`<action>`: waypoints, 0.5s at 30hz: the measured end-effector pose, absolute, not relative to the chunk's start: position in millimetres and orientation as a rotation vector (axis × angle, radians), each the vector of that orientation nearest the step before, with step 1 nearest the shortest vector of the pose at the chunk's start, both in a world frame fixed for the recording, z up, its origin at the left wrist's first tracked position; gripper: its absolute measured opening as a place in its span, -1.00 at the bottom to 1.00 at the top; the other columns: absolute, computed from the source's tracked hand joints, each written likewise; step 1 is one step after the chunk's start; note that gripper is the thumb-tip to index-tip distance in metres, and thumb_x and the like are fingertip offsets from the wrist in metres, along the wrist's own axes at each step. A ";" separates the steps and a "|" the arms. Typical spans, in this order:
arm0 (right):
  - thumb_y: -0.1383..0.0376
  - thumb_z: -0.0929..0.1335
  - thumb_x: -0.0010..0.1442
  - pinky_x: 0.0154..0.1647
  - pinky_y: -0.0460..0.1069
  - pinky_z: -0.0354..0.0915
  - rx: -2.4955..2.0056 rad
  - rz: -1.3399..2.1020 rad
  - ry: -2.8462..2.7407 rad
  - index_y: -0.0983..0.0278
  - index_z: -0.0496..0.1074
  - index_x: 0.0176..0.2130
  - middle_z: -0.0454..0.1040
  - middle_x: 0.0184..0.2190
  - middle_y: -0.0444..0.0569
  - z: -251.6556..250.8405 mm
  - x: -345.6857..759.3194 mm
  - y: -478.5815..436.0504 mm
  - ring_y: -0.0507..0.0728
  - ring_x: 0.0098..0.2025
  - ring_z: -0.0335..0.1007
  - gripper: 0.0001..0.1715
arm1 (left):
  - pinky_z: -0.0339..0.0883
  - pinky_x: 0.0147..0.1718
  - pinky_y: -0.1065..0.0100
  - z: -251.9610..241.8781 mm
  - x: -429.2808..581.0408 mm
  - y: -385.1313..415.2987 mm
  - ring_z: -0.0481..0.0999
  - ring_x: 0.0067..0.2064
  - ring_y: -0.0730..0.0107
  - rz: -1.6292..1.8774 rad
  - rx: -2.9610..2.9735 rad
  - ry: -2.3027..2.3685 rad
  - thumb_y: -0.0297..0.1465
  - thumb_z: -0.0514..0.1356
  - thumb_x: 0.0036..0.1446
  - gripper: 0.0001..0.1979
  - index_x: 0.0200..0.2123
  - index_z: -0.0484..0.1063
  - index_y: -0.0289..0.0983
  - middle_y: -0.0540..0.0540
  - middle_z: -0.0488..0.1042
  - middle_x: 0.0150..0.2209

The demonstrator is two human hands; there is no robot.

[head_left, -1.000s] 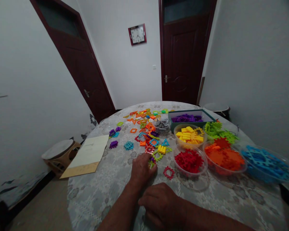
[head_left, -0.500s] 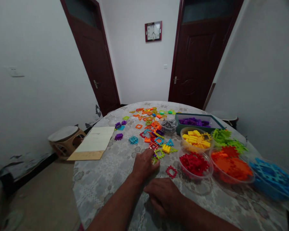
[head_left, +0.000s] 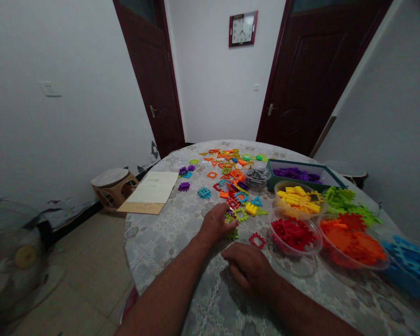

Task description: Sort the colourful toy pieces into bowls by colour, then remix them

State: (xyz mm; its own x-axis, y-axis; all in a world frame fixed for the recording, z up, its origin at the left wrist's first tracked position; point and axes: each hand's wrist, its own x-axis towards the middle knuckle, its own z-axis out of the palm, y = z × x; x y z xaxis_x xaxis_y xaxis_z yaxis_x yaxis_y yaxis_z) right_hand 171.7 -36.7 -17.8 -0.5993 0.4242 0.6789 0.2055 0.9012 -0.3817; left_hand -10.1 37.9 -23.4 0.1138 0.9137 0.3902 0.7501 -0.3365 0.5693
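My left hand (head_left: 216, 225) reaches over loose plastic building pieces, its thumb and fingers apart. Under its fingertips lie a lime-green ring piece (head_left: 241, 214) and, by the thumb, a green piece (head_left: 232, 234), partly covered. My right hand (head_left: 251, 266) rests on the tablecloth with its fingers curled in; no piece shows in it. Just beyond it lies a red toothed ring (head_left: 257, 241). A yellow block (head_left: 251, 208), a blue triangle (head_left: 256, 201) and a blue toothed ring (head_left: 240, 196) lie past my left hand.
Clear tubs of red pieces (head_left: 294, 233), yellow pieces (head_left: 297, 199), orange pieces (head_left: 353, 242) and blue pieces (head_left: 415, 256) stand at the right. A green-edged box (head_left: 331, 175) holds purple pieces. Paper (head_left: 157, 186) lies at left; loose pieces (head_left: 227, 156) spread across the far side.
The view has turned left, so everything sits further right in it. My left hand's thumb has lifted apart from its fingers, uncovering a green piece. My right hand stays curled on the table.
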 end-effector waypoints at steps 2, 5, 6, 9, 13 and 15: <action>0.48 0.28 0.22 -0.26 -0.02 0.38 -0.464 0.329 -2.216 0.23 0.45 -0.02 0.61 -0.27 -0.02 -18.0 172.4 -36.1 0.12 -0.28 0.54 -0.63 | 0.37 -0.04 0.23 -18.3 -12.0 37.1 0.50 -0.12 0.21 1.071 2.108 1.632 -0.28 0.40 0.09 -0.73 -0.16 0.46 -0.18 -0.06 0.53 -0.18; 0.48 0.27 0.24 -0.24 -0.02 0.40 -0.513 0.338 -2.205 0.24 0.46 -0.02 0.61 -0.26 -0.02 -20.9 173.9 -34.0 0.11 -0.27 0.55 -0.64 | 0.38 -0.07 0.21 -6.0 -17.2 35.4 0.49 -0.19 0.24 1.200 1.979 1.605 -0.27 0.39 0.10 -0.76 -0.20 0.46 -0.17 -0.02 0.51 -0.25; 0.47 0.27 0.26 -0.23 -0.02 0.41 -0.540 0.343 -2.198 0.24 0.46 -0.02 0.61 -0.26 -0.02 -22.3 174.4 -33.1 0.11 -0.26 0.55 -0.66 | 0.39 -0.09 0.21 -1.7 -19.6 35.2 0.48 -0.22 0.26 1.253 1.918 1.596 -0.25 0.39 0.10 -0.77 -0.22 0.46 -0.17 -0.01 0.50 -0.28; 0.45 0.28 0.30 -0.21 0.00 0.44 -0.632 0.372 -2.183 0.25 0.47 -0.02 0.62 -0.24 0.00 -25.8 174.9 -30.6 0.12 -0.25 0.57 -0.69 | 0.41 -0.23 0.27 9.5 -26.6 36.0 0.47 -0.31 0.33 1.405 1.601 1.549 -0.19 0.41 0.07 -0.73 -0.25 0.46 -0.17 0.02 0.47 -0.33; 0.43 0.28 0.34 -0.15 0.04 0.48 -0.752 0.414 -2.119 0.25 0.48 0.03 0.63 -0.15 0.05 -25.6 172.6 -28.4 0.15 -0.18 0.59 -0.69 | 0.39 -0.47 0.40 17.8 -31.5 36.8 0.44 -0.49 0.47 1.590 0.932 1.168 0.02 0.41 0.05 -0.54 -0.19 0.39 -0.15 0.10 0.41 -0.40; 0.40 0.29 0.37 -0.15 0.04 0.49 -0.806 0.419 -2.078 0.25 0.47 0.08 0.63 -0.13 0.06 -24.6 170.9 -27.7 0.14 -0.20 0.59 -0.67 | 0.44 -0.45 0.39 19.2 -30.9 35.7 0.42 -0.52 0.51 1.592 0.730 0.965 0.11 0.40 0.04 -0.47 -0.25 0.35 -0.17 0.13 0.35 -0.48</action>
